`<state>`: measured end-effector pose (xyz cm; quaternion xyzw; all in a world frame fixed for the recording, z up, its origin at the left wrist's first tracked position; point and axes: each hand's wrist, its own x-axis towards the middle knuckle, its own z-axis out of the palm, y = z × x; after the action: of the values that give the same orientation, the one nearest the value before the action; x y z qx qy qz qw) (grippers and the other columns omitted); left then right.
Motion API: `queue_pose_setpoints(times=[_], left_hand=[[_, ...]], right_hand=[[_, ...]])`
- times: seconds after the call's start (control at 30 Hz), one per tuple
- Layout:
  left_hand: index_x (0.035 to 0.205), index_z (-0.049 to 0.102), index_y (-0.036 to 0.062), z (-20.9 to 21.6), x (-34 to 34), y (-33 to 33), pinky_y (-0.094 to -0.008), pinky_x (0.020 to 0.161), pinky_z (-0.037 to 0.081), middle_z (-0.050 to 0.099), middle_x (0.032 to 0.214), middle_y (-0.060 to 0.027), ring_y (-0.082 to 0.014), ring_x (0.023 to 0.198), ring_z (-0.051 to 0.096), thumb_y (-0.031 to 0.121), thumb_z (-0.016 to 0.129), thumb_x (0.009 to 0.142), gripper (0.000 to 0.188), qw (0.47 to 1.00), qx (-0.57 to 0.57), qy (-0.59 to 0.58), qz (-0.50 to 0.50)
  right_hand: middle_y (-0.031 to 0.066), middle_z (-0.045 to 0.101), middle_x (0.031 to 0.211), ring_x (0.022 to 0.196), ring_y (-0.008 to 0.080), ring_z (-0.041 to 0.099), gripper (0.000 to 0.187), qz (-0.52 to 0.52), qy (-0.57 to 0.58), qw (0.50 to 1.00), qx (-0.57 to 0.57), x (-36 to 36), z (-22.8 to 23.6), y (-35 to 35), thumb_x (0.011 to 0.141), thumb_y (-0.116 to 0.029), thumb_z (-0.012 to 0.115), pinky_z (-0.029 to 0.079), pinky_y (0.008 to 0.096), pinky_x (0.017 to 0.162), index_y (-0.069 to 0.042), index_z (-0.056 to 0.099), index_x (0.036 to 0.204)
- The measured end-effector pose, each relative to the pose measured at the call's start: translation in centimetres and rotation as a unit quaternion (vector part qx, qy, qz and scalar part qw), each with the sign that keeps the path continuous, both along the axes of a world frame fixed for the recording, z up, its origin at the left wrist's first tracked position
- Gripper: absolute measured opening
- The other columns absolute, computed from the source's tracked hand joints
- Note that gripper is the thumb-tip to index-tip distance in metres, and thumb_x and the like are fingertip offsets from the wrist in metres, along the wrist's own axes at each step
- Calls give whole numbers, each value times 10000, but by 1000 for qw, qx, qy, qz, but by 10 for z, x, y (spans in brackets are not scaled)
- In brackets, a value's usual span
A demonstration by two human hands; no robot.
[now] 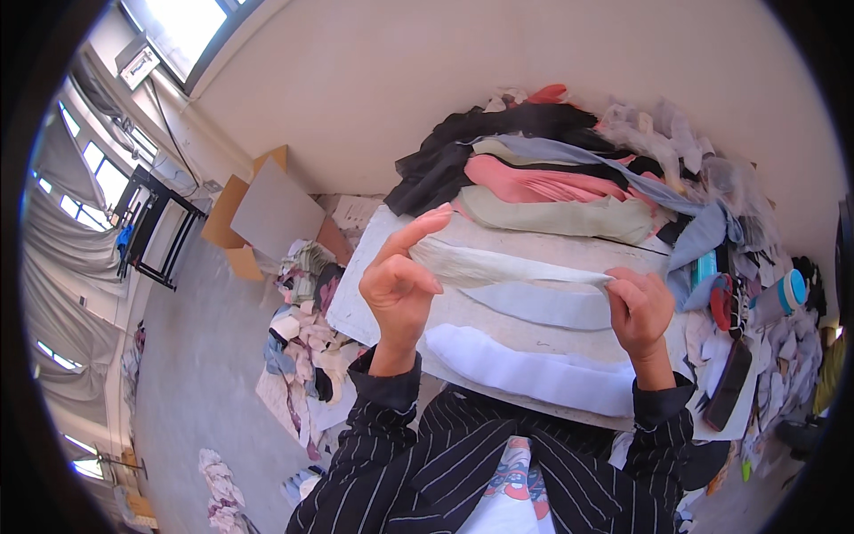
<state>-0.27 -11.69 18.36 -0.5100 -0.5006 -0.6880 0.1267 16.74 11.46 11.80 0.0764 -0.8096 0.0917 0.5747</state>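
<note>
Pinstriped black jacket (463,458), worn; cream fabric strip (516,266), pinched by right hand (640,311); left hand (398,289) at other end, hold cannot be told.

So the thin off-white cloth strip (516,267) looks like fine woven stuff, a bit creased with a faint sheen. The thick white curved fabric piece (525,365) is softer, totally matt. Both the black crumpled fabric (445,171) and the pink folded cloth (525,181) look matt too. White flat tabletop (363,307) seems scuffed, kinda rough. Brown open box (225,209) is plain matt cardboard, the blue-lidded cylindrical tub (783,294) looks like smooth plastic, and the grey floor (191,356) has a slight shine.
</note>
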Motion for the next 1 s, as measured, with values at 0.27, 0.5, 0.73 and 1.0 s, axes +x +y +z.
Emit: queue_pose_setpoints(times=[0.27,0.5,0.73,1.0], left_hand=[[688,499,101,-11,-5,-1,-490,1055,419,630,1203,-290,-414,1185,601,-49,607,842,241,999,-15,-34,-24],[703,500,105,-14,-5,-1,-452,1037,439,621,1215,-303,-405,1185,604,-35,593,881,245,997,-9,-72,-26],[715,499,82,-11,0,3,-434,990,482,639,1182,-298,-379,1138,631,-99,549,814,212,992,-1,-123,-30],[1042,565,6,-3,0,-3,-291,790,562,714,997,-199,-208,916,698,-58,586,869,186,966,-74,-248,-15]], right_hand=[[95,685,870,617,209,584,297,-1,-6,1000,23,-7,-10,2,709,30,741,389,303,501,-48,608,963],[91,685,854,600,205,581,287,1,-9,1000,15,-10,-13,1,708,32,734,392,299,501,-52,611,953],[83,683,838,597,201,587,279,10,-22,1000,-6,-9,-12,0,722,24,738,410,293,512,-61,611,954],[-25,617,743,670,7,546,123,252,-238,722,-599,1,9,-2,878,7,665,402,174,574,-40,564,931]])
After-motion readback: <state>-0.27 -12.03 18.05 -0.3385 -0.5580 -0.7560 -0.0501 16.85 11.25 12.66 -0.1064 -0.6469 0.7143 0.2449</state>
